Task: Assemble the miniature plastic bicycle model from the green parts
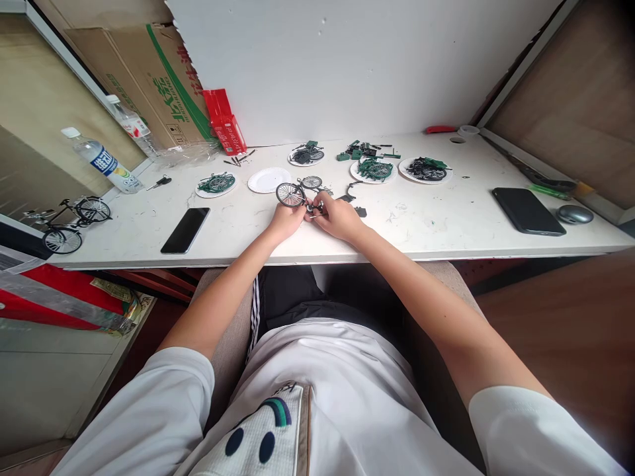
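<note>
Near the front edge of the white table, a small black model bicycle [290, 194] with a spoked wheel is between my two hands. My left hand [288, 221] is closed around its lower part. On the right, my right hand [337, 215] pinches the frame near the pedal area; any small part in its fingertips is too small to make out. A loose spoked wheel [312, 182] shows just behind the hands, and I cannot tell whether it is attached. Dark loose pieces [350, 192] lie beyond my right hand. An unfilled paper plate [269, 180] is behind my left hand.
Paper plates with green and black bicycle parts stand at the back, including one plate [374, 170] with green parts. A finished-looking model bicycle [74, 221] stands far left. A phone [185, 231], a bottle [102, 160], a black case [528, 211] and a mouse [575, 214] flank the work area.
</note>
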A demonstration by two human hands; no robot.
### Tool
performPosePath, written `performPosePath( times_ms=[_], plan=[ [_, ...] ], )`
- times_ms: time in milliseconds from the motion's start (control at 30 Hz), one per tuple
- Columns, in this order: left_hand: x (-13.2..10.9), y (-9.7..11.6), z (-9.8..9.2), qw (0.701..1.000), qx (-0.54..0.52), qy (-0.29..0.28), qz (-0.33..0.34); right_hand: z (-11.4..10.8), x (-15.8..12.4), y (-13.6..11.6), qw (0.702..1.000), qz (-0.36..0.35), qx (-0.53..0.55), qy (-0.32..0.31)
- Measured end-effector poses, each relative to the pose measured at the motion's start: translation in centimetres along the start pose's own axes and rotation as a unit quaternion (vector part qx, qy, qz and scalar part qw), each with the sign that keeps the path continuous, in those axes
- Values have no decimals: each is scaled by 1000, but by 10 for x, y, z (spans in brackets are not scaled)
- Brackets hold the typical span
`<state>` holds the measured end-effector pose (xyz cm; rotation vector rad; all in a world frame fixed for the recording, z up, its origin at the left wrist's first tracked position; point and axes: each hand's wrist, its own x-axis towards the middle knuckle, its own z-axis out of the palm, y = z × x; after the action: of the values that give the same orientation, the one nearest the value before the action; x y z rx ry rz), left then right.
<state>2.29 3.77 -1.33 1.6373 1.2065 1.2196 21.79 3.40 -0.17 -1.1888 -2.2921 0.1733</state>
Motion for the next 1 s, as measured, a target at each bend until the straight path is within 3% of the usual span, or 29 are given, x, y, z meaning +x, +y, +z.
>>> performPosePath(
  times_ms=[1000],
  plan=[
    [0, -2, -2, 1000, 25, 1, 8, -5, -1, -5, 1000, 5, -8, -14]
  ],
)
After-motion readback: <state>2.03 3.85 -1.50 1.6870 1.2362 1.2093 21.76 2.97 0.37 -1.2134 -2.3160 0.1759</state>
